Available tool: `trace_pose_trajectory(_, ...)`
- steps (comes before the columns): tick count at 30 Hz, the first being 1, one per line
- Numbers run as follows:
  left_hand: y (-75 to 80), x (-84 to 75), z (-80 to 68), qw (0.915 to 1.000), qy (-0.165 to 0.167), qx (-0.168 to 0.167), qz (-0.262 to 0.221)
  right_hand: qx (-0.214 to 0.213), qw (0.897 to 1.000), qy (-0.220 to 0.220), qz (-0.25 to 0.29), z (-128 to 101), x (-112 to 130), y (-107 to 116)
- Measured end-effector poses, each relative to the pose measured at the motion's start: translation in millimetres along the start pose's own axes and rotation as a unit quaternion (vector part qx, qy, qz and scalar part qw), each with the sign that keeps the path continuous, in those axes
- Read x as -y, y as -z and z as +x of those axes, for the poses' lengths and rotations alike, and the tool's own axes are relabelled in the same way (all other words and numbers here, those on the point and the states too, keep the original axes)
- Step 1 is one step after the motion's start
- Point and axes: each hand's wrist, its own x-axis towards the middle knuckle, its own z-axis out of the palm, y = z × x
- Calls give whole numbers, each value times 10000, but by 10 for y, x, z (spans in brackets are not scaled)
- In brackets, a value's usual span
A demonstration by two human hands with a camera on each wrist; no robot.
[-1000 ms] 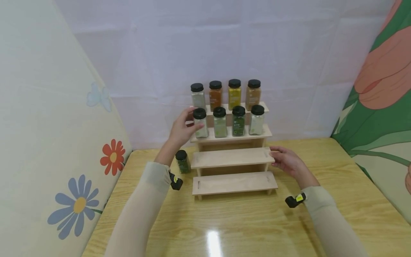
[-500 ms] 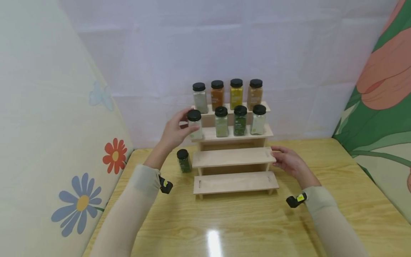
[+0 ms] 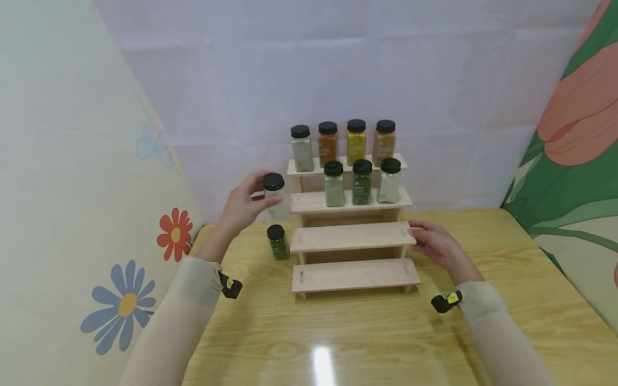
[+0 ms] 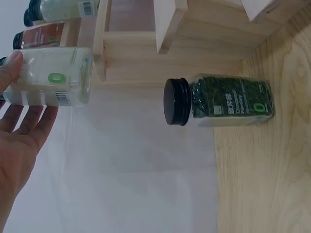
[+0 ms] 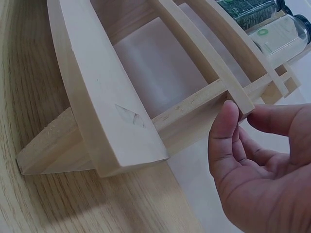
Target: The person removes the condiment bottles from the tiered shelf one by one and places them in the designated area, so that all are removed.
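Standing at the back of the wooden table (image 3: 386, 343), a four-step wooden spice rack (image 3: 352, 238) serves as landmark: its top step carries four black-capped jars, the second step three (image 3: 362, 181), the lower two steps none. Right hand (image 3: 436, 245) rests loose-fingered against the rack's right end, apparently steadying it. Left hand (image 3: 241, 206) grips a pale-powder jar (image 3: 275, 195), lifted clear just left of the second step. A green-herb jar (image 3: 277, 242) stands on the table left of the rack; label print unreadable, green round logo only.
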Motion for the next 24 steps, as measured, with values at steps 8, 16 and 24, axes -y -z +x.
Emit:
trace_pose_trajectory(8,124,79,-124,9999,145,72,46,-41,10000,-18,-45,0,4,-1)
trace_pose_trajectory(16,222,187,-200,9997,206,104,43,-55,10000,20,6,-4,-4,0)
trace_pose_trajectory(24,280,273,-283,9992,375,96,87,11,10000,44,29,-3,-3,1)
